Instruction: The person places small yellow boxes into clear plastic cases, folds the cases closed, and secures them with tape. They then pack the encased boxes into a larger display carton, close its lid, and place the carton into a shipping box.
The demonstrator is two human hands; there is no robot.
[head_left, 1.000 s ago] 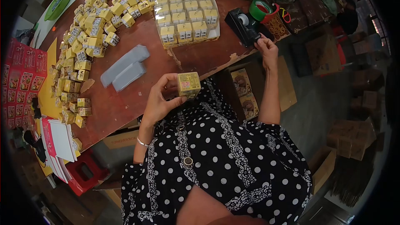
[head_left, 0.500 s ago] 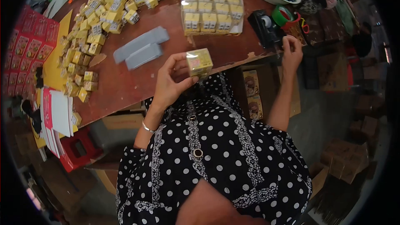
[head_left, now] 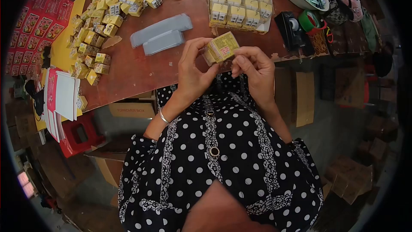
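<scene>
My left hand (head_left: 192, 66) is closed around a small yellow printed box (head_left: 224, 48) in a clear plastic sleeve, tilted above the table's front edge. Close against the box's right end is my right hand (head_left: 256, 68), thumb and forefinger pinched together. Whatever lies in that pinch is too small or see-through to make out. Flat clear plastic sleeves (head_left: 164, 41) lie in two stacks beyond my left hand. To the right of my right hand stands a black tape dispenser (head_left: 292, 34) with a roll in it.
Loose yellow boxes (head_left: 92, 38) are heaped at the left and back. A display carton (head_left: 242, 26) holds rows of them. Green tape (head_left: 308, 20), scissors (head_left: 329, 35) and a basin (head_left: 318, 5) of small packets sit at the right. White card sheets (head_left: 65, 96) overhang the left edge.
My right hand has moved left from beside the tape dispenser to the box. My left hand has tilted the box and brought it slightly right and up. The view has shifted a little.
</scene>
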